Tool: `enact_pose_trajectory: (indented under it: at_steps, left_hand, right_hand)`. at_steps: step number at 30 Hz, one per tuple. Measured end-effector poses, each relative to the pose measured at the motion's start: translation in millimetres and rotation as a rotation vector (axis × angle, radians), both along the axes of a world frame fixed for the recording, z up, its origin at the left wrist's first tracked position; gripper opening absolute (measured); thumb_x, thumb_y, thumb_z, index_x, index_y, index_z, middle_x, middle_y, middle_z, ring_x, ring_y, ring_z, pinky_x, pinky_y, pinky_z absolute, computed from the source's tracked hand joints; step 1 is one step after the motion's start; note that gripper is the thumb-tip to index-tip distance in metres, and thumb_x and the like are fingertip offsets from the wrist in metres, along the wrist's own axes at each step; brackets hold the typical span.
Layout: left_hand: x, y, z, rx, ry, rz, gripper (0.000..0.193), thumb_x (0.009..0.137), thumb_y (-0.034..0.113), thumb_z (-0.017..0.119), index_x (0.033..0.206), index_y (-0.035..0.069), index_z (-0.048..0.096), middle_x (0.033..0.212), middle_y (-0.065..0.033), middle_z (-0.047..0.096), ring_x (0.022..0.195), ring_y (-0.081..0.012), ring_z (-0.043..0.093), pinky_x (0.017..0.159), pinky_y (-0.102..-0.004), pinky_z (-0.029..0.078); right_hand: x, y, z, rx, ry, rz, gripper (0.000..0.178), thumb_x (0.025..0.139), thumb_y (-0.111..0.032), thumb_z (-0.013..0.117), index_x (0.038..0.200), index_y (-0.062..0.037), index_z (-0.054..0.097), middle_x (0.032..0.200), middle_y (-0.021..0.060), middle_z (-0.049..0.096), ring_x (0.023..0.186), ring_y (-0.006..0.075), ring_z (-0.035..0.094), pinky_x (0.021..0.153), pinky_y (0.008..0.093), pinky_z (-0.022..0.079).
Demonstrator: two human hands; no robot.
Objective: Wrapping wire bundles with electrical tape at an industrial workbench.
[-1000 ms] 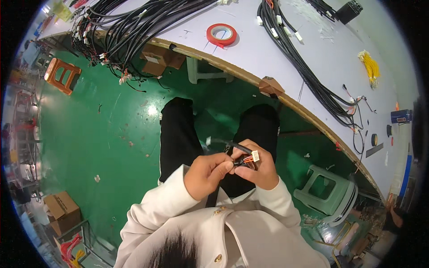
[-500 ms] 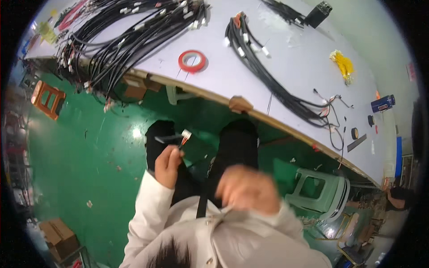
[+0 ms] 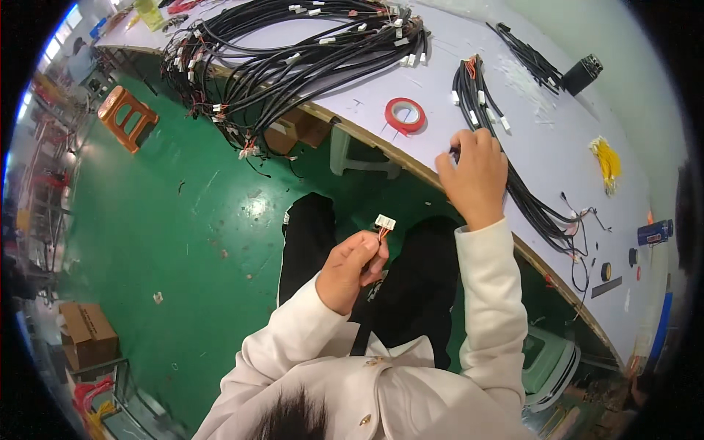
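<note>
My left hand (image 3: 355, 268) is closed over my lap, pinching a wire connector (image 3: 385, 222). Its white plug stands up from the fingertips, with thin orange and dark wires running down into the grip. At the table's edge, my right hand (image 3: 474, 176) is curled, and a small black piece (image 3: 455, 154) shows between thumb and fingers, too hidden to name. Just beyond and under that hand runs a bundle of black cables (image 3: 528, 192) with white plugs at its far end. A roll of red tape (image 3: 405, 116) lies on the table to the left of it.
A large heap of black cables (image 3: 293, 62) hangs over the table edge at left. Yellow wires (image 3: 607, 165), a blue can (image 3: 655, 232) and a black holder (image 3: 582, 74) are on the right. An orange stool (image 3: 126, 117), a carton (image 3: 88, 334) and a green stool (image 3: 550, 363) stand on the floor.
My right hand has gone from in front of my body up to the table edge. My left hand keeps the connector, now turned more upright. The whole view has shifted.
</note>
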State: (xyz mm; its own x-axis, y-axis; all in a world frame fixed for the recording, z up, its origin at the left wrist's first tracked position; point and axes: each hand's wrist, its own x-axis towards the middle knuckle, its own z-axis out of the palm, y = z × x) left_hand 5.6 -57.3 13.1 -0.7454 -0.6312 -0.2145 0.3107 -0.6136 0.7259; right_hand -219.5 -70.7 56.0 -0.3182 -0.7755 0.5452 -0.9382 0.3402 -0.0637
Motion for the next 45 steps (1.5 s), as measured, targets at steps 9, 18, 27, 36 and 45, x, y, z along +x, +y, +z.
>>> enact_pose_trajectory:
  at_steps: [9,18,27,36,45]
  left_hand:
    - [-0.5,-3.9,-10.7,-0.026,0.055,0.037,0.022,0.092,0.027,0.048,0.081,0.008,0.054,0.063,0.0005,0.046,0.051,-0.0084,0.036,0.051,-0.0215,0.03]
    - [18.4,-1.9,-27.7,-1.155,-0.463,0.349,0.023,0.086,0.028,0.054,0.086,0.005,0.057,0.079,-0.0094,0.059,0.075,-0.032,0.058,0.064,-0.0431,0.047]
    - [76.3,-4.0,-35.1,-0.388,-0.04,0.627,0.029,0.084,0.022,0.056,0.065,0.001,0.059,0.061,-0.0032,0.059,0.058,-0.0113,0.059,0.052,-0.0241,0.046]
    - [101.5,-1.0,-12.6,-0.676,-0.423,1.073,0.019,0.082,0.02,0.061,0.08,0.001,0.064,0.071,-0.0128,0.064,0.063,-0.0243,0.061,0.058,-0.0355,0.047]
    - [104.5,-4.0,2.8,-0.879,-0.774,1.101,0.025,0.089,0.018,0.049,0.073,0.003,0.06,0.067,-0.0116,0.059,0.061,-0.0266,0.055,0.06,-0.0387,0.043]
  right_hand:
    - [79.7,37.7,3.3,-0.117,-1.013,0.639,0.017,0.083,-0.011,0.059,0.095,0.0001,0.064,0.09,0.0131,0.06,0.084,0.0222,0.057,0.074,0.0286,0.044]
    - [129.1,44.3,-23.8,-0.15,-0.675,0.479,0.016,0.088,-0.004,0.05,0.084,0.0044,0.063,0.082,0.0089,0.062,0.078,0.0179,0.058,0.07,0.0284,0.046]
    - [199.5,12.6,14.6,0.004,-0.741,1.086,0.025,0.091,-0.02,0.056,0.084,0.0018,0.066,0.083,0.0129,0.064,0.071,0.0242,0.06,0.065,0.0343,0.048]
    - [228.4,-9.9,29.3,0.087,-0.78,1.36,0.02,0.089,-0.016,0.06,0.089,0.0028,0.066,0.089,0.0144,0.065,0.073,0.0236,0.06,0.068,0.0341,0.05]
    - [234.1,-16.4,40.6,0.042,-0.746,1.388,0.022,0.089,-0.018,0.06,0.09,0.0032,0.066,0.092,0.0162,0.064,0.077,0.0257,0.06,0.064,0.0361,0.05]
